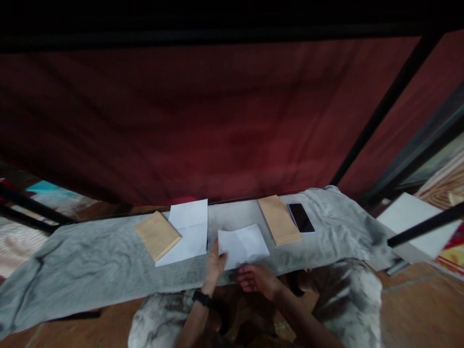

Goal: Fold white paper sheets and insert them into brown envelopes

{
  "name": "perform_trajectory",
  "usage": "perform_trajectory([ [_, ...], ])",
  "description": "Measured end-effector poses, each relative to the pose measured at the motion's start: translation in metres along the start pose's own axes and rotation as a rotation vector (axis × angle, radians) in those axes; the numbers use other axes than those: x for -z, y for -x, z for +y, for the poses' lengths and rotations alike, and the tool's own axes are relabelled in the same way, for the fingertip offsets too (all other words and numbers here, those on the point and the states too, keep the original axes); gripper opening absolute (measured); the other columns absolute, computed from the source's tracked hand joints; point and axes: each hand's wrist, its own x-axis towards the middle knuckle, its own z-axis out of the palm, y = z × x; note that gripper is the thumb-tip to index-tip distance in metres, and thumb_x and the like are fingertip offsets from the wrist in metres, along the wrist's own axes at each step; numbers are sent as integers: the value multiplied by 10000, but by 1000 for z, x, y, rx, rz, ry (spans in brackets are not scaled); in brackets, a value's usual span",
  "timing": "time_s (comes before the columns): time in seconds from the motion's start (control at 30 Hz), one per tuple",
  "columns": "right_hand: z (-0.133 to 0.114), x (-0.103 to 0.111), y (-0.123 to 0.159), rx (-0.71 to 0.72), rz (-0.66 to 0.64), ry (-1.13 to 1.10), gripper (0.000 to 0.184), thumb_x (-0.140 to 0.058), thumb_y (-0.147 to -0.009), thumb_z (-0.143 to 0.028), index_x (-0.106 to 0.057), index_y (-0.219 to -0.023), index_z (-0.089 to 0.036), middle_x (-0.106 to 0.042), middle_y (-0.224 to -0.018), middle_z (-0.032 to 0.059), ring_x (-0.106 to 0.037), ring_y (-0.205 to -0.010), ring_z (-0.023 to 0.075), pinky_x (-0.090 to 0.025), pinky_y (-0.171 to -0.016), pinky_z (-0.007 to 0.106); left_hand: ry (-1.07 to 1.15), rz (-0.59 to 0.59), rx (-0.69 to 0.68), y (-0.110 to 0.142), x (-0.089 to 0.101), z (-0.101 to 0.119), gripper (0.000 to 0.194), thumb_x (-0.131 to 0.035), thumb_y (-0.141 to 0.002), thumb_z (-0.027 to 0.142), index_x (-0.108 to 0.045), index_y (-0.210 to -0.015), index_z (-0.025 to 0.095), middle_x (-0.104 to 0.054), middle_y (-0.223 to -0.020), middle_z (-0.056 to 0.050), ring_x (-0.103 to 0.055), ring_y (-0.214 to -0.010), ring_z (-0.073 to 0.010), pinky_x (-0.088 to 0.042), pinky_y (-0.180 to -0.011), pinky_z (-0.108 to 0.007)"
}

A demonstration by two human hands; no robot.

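Observation:
My left hand grips the left edge of a white sheet of paper, thumb on top and fingers underneath. The sheet looks folded over and is tilted a little above the grey cloth. Close to the sheet's near edge is my right hand, its fingers pointing left, loosely bent and slightly apart, with nothing seen in them. Whether it touches the paper I cannot tell. To the left, a brown envelope lies partly over a larger creased white sheet. Another brown envelope lies to the right.
A phone with a dark screen lies beside the right envelope. Grey cloth covers the narrow bench. Behind it hangs a dark red sheet, with a black post at right. A white board stands beyond the bench's right end.

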Motion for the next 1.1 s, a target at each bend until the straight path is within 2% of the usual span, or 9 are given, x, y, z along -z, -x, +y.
perform_trajectory([
  [0.1, -2, 4, -6, 103, 63, 138, 354, -547, -864, -482, -708, -993, -194, -743, -994, 112, -699, -930, 260, -531, -913, 464, -317, 34, -96, 0, 8, -4, 709, -571, -723, 85, -461, -1420, 150, -668, -1250, -119, -656, -1095, -266, -484, -1015, -416],
  [0.2, -9, 10, -19, 424, 205, 410, 348, -517, -909, -384, -677, -1177, -232, -639, -1319, 81, -544, -1269, 248, -353, -1143, 440, -676, 99, -245, 7, 5, -9, 664, -511, -813, 116, -404, -1469, 127, -617, -1303, -167, -647, -1110, -281, -499, -992, -422],
  [0.3, -11, 14, -35, 764, 331, 890, 439, -427, -971, -321, -579, -1357, -176, -489, -1491, 107, -404, -1404, 262, -286, -1186, 480, -928, 211, -406, 15, -7, -14, 566, -441, -899, 157, -421, -1463, 128, -496, -1451, -196, -523, -1290, -319, -439, -1057, -489],
  [0.37, -8, 12, -45, 839, 373, 1112, 465, -380, -1002, -302, -523, -1411, -135, -450, -1517, 124, -369, -1429, 264, -292, -1183, 488, -1042, 193, -519, 17, -18, -17, 529, -409, -938, 185, -426, -1466, 145, -415, -1531, -174, -400, -1402, -317, -381, -1109, -510],
  [0.43, -3, 7, -57, 869, 392, 1255, 470, -344, -1020, -288, -499, -1430, -118, -445, -1519, 122, -359, -1436, 250, -295, -1184, 470, -1123, 90, -587, 16, -30, -22, 531, -399, -948, 187, -419, -1477, 154, -393, -1556, -148, -330, -1450, -294, -347, -1141, -495],
  [0.5, 1, 1, -68, 881, 390, 1336, 464, -316, -1032, -281, -506, -1425, -124, -462, -1507, 109, -361, -1436, 232, -290, -1188, 453, -1194, 12, -580, 14, -39, -27, 551, -388, -933, 147, -417, -1483, 152, -395, -1558, -137, -306, -1465, -281, -325, -1157, -489],
  [0.7, 2, 0, -91, 825, 348, 1428, 433, -352, -1035, -311, -522, -1414, -188, -481, -1493, 85, -379, -1425, 219, -260, -1190, 469, -1239, -48, -532, 9, -44, -32, 582, -356, -916, 115, -394, -1496, 128, -387, -1558, -142, -264, -1483, -267, -254, -1194, -496],
  [0.83, -1, 8, -90, 819, 380, 1426, 451, -394, -1020, -293, -470, -1453, -191, -423, -1532, 94, -349, -1442, 230, -241, -1190, 482, -1164, -38, -516, 9, -42, -30, 555, -333, -949, 176, -387, -1498, 116, -374, -1562, -139, -271, -1481, -260, -242, -1201, -499],
  [1.1, 3, 27, -78, 730, 535, 1423, 536, -408, -1007, -349, -410, -1490, -116, -345, -1567, 165, -321, -1450, 295, -247, -1172, 485, -1079, 111, -463, 2, -31, -32, 556, -331, -994, 309, -384, -1489, 63, -373, -1551, -191, -299, -1469, -273, -237, -1199, -488],
])
